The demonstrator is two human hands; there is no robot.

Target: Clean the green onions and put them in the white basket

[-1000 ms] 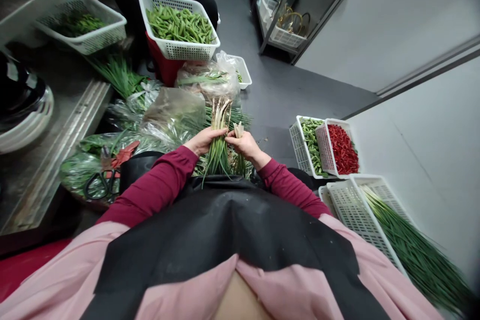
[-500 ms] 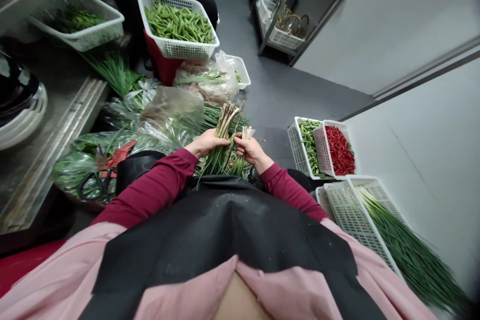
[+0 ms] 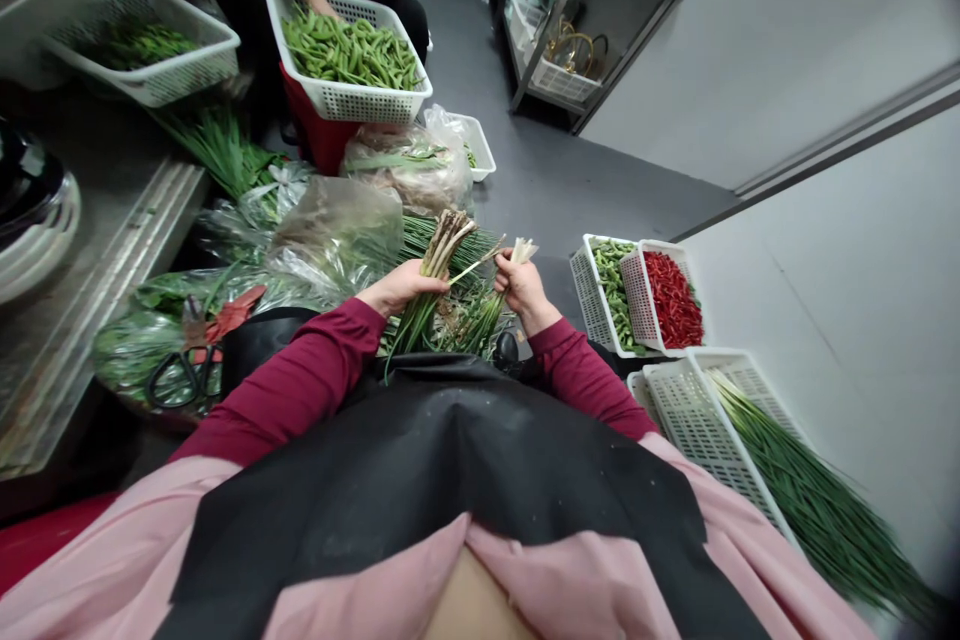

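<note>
My left hand (image 3: 405, 286) is closed round a bunch of scallions (image 3: 442, 250), their brownish root ends pointing up and green leaves hanging toward my apron. In my right hand (image 3: 523, 286) is a smaller bunch of cleaned scallions (image 3: 523, 251) with white ends up. A single thin stalk (image 3: 480, 262) stretches between the hands, its tip at my right fingers. Below lie loose scallion leaves and trimmings (image 3: 454, 315). More long green scallions (image 3: 457, 245) lie just beyond my left hand.
Across from me a person reaches into a basket of green peppers (image 3: 349, 50). On the right stand a basket of red chillies (image 3: 672, 300) and a basket rim (image 3: 739, 357) with long scallions (image 3: 810, 490). Scissors (image 3: 172, 380) lie on bagged greens at left.
My right hand has moved right, away from the left, and the stalk now slants between them. The other person's hand has gone down into the green peppers.
</note>
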